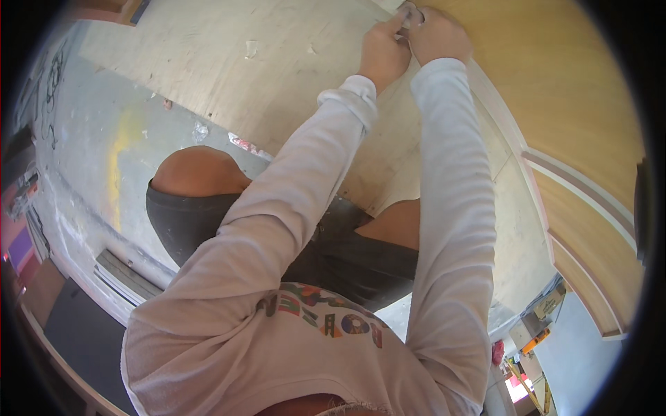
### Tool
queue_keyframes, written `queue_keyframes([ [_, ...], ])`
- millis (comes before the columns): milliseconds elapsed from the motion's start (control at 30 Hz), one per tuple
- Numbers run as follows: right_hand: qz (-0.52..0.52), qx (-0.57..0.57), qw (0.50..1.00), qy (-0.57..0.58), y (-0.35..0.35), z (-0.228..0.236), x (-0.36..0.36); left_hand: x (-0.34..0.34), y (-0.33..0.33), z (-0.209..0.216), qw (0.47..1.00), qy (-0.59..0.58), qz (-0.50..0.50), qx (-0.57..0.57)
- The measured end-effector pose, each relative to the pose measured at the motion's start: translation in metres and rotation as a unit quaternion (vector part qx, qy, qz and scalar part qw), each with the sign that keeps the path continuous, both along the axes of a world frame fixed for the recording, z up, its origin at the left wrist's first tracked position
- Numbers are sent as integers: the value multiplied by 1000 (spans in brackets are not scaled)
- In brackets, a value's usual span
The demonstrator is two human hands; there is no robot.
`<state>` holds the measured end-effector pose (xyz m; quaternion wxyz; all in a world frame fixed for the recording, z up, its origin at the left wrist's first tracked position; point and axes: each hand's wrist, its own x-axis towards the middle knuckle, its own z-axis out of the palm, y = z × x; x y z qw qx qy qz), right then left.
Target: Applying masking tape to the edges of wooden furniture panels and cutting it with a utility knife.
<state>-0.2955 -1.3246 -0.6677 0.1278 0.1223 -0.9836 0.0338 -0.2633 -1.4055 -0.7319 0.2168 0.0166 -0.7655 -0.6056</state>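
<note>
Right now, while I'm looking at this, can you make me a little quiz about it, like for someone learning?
1. Pick one: what colour are the sleeves? A green; B white; C black.
2. True or false: the left hand and the right hand are close together.
3. Fill in the gap: in the picture, the yellow stain on the grey floor is to the ____ of the bare knee.

Key: 1 B; 2 true; 3 left.
</note>
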Motion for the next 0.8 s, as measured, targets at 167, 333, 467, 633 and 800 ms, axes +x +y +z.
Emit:
queue_keyframes([
  [167,-51,-24,998,-32,-2,4,3,1,-2,3,998,44,-36,15],
  [333,-58,-42,997,-14,-6,8,4,0,-5,6,997,-34,-72,19],
  [467,-38,-15,999,9,-4,6,2,0,-6,6,995,-46,-87,14],
  [633,-80,-70,994,11,-7,11,14,-1,-13,5,993,-42,-85,-64],
  [800,-120,-23,989,-81,25,7,15,-2,-11,3,990,-53,-97,-85],
])
